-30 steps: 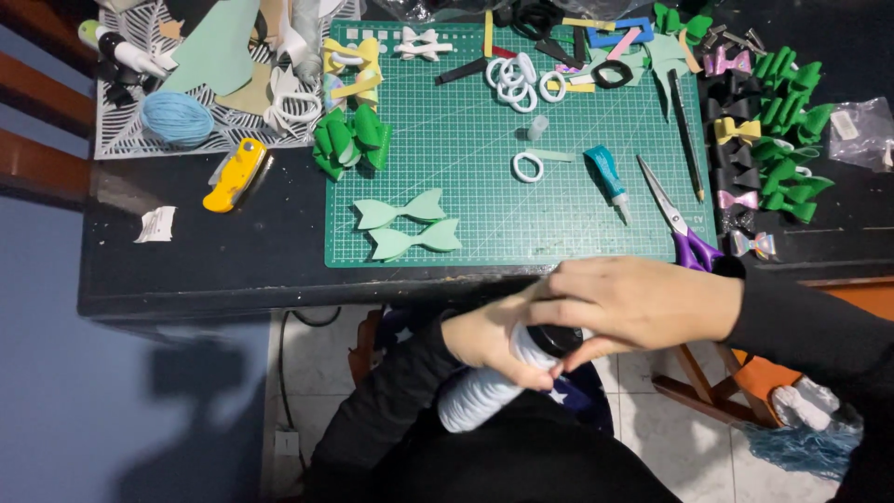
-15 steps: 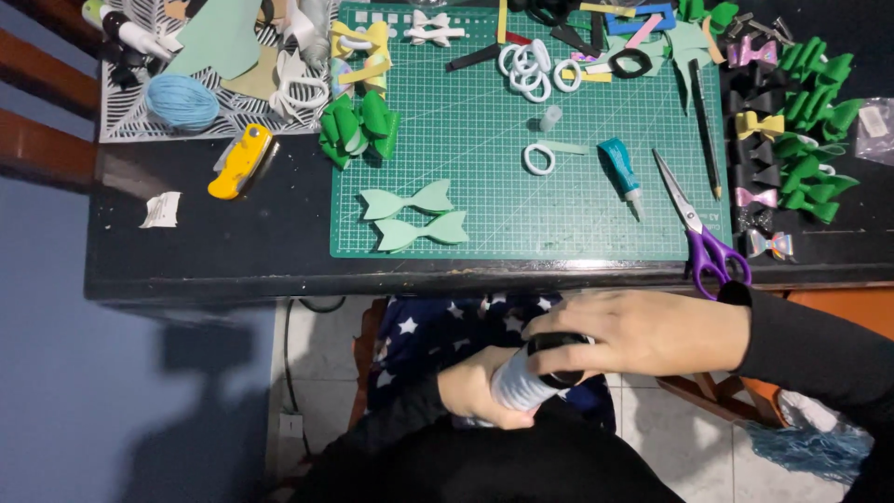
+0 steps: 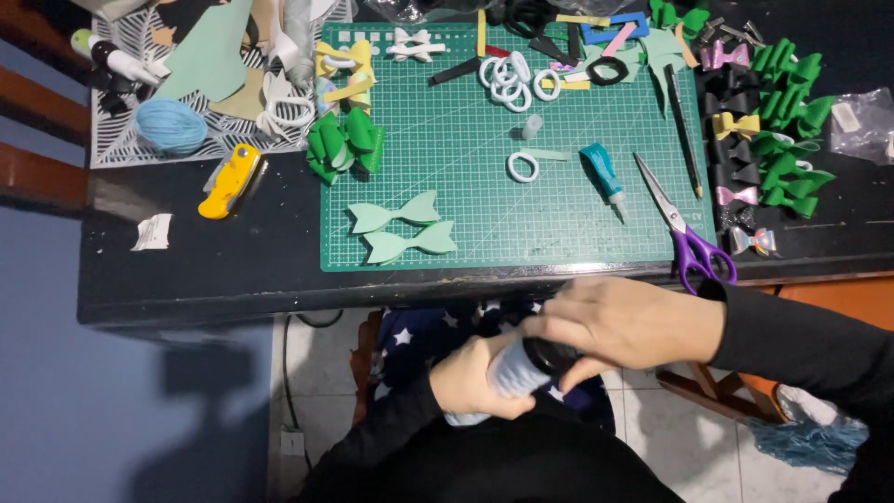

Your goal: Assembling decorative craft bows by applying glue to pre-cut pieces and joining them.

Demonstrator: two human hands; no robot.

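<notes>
- The view sits lower on the bench [image 3: 186, 289] now, so more of the lap shows in the lower middle of the frame.
- The right hand [image 3: 633, 321] is lower and flatter over the black cap of the white bottle [image 3: 517, 368].
- The left hand [image 3: 475, 382] grips the bottle closer under the right hand, and less of the bottle's body shows.

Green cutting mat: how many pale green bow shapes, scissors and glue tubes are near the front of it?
Pale green bow shapes: 2
Purple scissors: 1
Teal glue tube: 1
Total: 4
</notes>
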